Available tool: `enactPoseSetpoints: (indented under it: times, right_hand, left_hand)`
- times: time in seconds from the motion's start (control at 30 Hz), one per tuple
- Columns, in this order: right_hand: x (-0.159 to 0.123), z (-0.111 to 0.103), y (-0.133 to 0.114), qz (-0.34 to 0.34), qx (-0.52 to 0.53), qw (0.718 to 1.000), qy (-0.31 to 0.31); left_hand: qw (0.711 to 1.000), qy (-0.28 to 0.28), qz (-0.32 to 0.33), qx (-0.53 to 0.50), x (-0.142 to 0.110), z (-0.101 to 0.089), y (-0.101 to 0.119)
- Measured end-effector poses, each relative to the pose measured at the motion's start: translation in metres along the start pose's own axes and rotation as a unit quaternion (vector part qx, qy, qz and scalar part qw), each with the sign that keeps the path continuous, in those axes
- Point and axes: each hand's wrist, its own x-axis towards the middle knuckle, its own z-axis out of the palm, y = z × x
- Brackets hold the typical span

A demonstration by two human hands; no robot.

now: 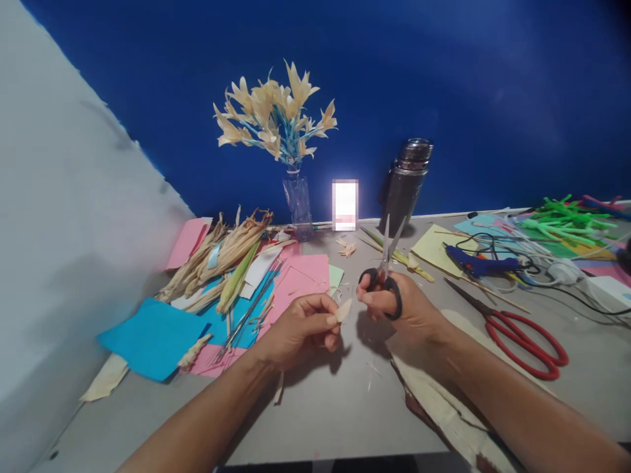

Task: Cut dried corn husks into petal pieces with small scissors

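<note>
Between thumb and fingers, my left hand (pixel 305 328) pinches a small pale corn husk piece (pixel 343 310) with a pointed tip. My right hand (pixel 394 299) has its fingers in the black handles of a small pair of scissors (pixel 388 253); the blades point up and stand apart. The husk piece and the scissors do not touch. Beyond my hands, a little heap of cut husk pieces (pixel 346 247) lies on the grey table (pixel 340 420). A clear bottle (pixel 298 207) behind it holds husk flowers (pixel 276 108) on blue stems.
Dried corn husks (pixel 221 256), blue paper (pixel 155 338) and pink paper (pixel 308 272) cover the left side. On the right lie red-handled scissors (pixel 527 341), a blue glue gun (pixel 486 261), cables and green pipe cleaners (pixel 566 220). A dark flask (pixel 405 187) stands at the back wall.
</note>
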Motion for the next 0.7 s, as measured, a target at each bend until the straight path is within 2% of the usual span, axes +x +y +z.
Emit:
enactPoseSetpoints:
  times: [0.17,0.37,0.5,0.7]
  right_hand:
    - [-0.014,0.010,-0.001,0.022,0.001,0.999,-0.035]
    - [-0.011,0.009,0.001,0.029,-0.038,0.997,-0.064]
    - [-0.009,0.009,0.007,0.026,-0.038,0.997,-0.069]
    - [-0.013,0.013,0.005,0.003,-0.066,0.996,-0.055]
  left_hand:
    - [0.999,-0.021,-0.009,-0.033,0.000,0.004,0.001]
    - [0.999,-0.028,-0.009,-0.038,0.002,0.001,0.000]
    - [0.999,-0.033,-0.015,-0.021,0.002,-0.001,-0.003]
    - [1.000,-0.012,-0.010,0.016,0.002,-0.003,-0.007]
